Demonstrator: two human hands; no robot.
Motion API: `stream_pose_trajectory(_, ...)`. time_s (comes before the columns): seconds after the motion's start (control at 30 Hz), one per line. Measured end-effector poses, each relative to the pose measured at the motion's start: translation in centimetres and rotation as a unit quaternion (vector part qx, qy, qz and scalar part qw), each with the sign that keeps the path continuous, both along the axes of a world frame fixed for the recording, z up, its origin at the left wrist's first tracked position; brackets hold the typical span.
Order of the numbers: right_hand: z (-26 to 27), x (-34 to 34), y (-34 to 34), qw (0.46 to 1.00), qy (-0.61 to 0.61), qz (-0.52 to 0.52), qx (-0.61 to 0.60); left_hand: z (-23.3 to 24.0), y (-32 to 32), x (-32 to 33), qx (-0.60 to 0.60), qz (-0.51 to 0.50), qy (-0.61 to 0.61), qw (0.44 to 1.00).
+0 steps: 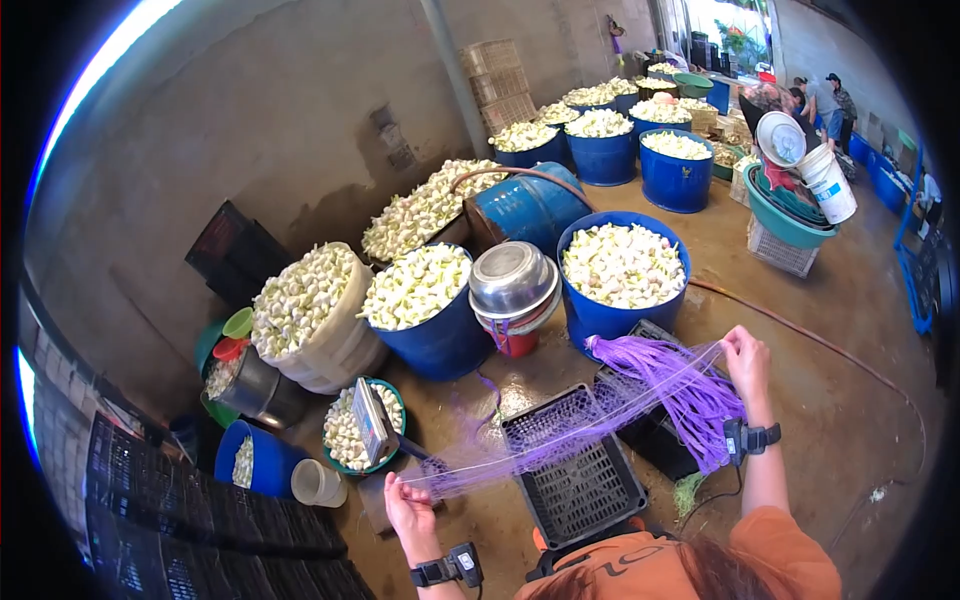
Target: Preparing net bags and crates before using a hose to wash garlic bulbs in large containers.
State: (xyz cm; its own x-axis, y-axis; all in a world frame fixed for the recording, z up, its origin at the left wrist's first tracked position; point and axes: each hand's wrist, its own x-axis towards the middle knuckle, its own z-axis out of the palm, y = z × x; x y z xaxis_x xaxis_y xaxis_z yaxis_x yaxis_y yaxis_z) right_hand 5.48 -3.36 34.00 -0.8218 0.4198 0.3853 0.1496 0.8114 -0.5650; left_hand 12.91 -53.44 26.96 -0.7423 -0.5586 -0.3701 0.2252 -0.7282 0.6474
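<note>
A length of purple mesh netting [540, 448] is stretched between my two hands. My left hand [411, 506] pinches one end at the lower middle, near the digital scale [375, 421]. My right hand [745, 364] is raised and pinches the other end. Below the netting sits a black slatted plastic crate [581, 487], with nothing seen inside it. A bundle of purple mesh sleeves [667, 375] lies over a second black crate [652, 442], just left of my right wrist. The scale stands beside a green basin of peeled garlic bulbs [346, 431].
Blue tubs [626, 319] heaped with garlic bulbs stand ahead, next to stacked metal bowls [514, 277] and a tipped blue drum [529, 206]. A hose [810, 330] crosses the wet floor at right. Stacked black crates [202, 517] are at left. Several people stand far back right.
</note>
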Motion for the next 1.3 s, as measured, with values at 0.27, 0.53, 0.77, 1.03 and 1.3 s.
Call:
stream_pose_trajectory(0.27,-1.6,-4.2,-1.0,0.997,0.042,-0.036,0.054,1.4,-5.0,2.4,-0.121,0.003,-0.023,0.992)
stream_pose_trajectory(0.53,-6.2,-6.6,-1.0,0.896,0.062,0.125,-0.422,0.3,-8.2,6.9,-0.089,0.029,-0.122,0.988)
stream_pose_trajectory(0.77,-5.0,-3.2,-8.5,0.558,-0.071,0.271,-0.781,-7.0,-8.9,11.2,0.000,0.173,-0.187,0.967)
stream_pose_trajectory(1.03,-5.7,-5.6,-3.0,0.526,-0.054,0.316,-0.788,-6.8,-8.6,16.2,0.080,0.147,-0.219,0.961)
stream_pose_trajectory(1.3,-2.1,-5.9,-2.9,0.772,-0.211,0.462,-0.382,0.2,-4.9,16.2,-0.133,-0.148,-0.023,0.980)
